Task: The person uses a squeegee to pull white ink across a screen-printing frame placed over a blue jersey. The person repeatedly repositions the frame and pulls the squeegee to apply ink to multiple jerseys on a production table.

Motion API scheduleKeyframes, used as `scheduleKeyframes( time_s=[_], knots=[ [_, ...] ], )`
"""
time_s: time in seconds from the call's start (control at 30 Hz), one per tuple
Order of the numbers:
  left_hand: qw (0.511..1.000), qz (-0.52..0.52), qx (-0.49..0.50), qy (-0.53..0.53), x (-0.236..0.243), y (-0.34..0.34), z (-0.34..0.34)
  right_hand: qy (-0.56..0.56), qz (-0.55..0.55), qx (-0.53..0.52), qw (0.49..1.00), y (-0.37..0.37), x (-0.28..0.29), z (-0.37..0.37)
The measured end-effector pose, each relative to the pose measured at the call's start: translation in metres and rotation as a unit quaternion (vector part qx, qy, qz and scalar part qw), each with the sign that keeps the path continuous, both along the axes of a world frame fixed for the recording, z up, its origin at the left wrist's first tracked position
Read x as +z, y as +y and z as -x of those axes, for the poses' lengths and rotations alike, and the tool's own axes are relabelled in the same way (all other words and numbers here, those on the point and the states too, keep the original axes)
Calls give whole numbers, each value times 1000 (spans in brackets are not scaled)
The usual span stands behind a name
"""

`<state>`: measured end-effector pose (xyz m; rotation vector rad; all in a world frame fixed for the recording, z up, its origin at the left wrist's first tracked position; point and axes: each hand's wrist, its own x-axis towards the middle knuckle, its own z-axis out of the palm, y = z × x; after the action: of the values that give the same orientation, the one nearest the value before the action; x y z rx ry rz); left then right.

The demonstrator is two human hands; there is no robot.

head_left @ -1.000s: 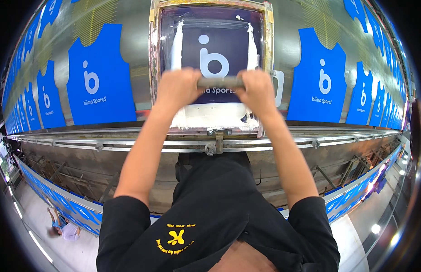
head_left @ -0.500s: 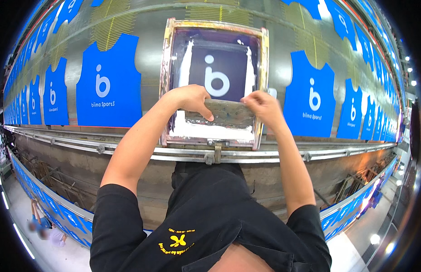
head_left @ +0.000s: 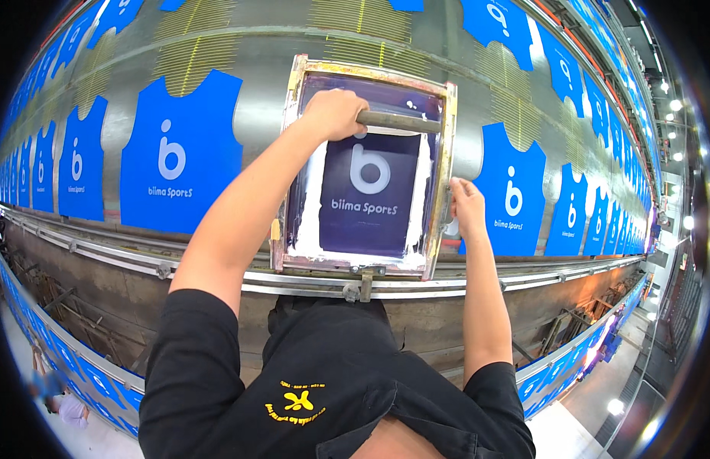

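Note:
A screen-printing frame (head_left: 448,145) lies on the long metal table in front of me, slightly turned. Its dark purple mesh (head_left: 362,229) carries a pale round letter design, with white ink along both sides and the near end. My left hand (head_left: 334,115) is closed around the left part of a grey squeegee (head_left: 404,122), which lies crosswise near the frame's far end. Against the outer right side of the frame, my right hand (head_left: 467,205) has its fingers closed on the rail; its fingertips are partly hidden.
Blue printed shirt panels (head_left: 179,145) lie in a row to the left, and more (head_left: 514,183) to the right. A metal rail (head_left: 309,284) with a clamp (head_left: 353,291) runs along the near table edge. Behind me stand further tables with blue panels (head_left: 554,390).
The squeegee has gone from the near end of the mesh to the far end with my left hand. My right hand has let go of it and moved to the frame's right side.

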<state>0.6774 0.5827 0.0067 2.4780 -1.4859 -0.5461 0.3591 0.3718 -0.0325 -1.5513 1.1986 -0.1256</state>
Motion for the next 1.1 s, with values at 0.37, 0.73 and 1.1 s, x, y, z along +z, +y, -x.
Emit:
scheduleKeyframes(
  time_s=[0.37, 0.73, 1.1],
  knots=[
    [989, 147, 1, -8, -16, 183, 249, -35, 169, -15, 985, 5, 12, 0],
    [987, 140, 64, 35, 19, 343, 114, -169, 204, -34, 964, 198, -8, -117],
    [998, 50, 24, 24, 40, 528, -34, -74, 147, -41, 986, 415, -33, -255]
  ],
)
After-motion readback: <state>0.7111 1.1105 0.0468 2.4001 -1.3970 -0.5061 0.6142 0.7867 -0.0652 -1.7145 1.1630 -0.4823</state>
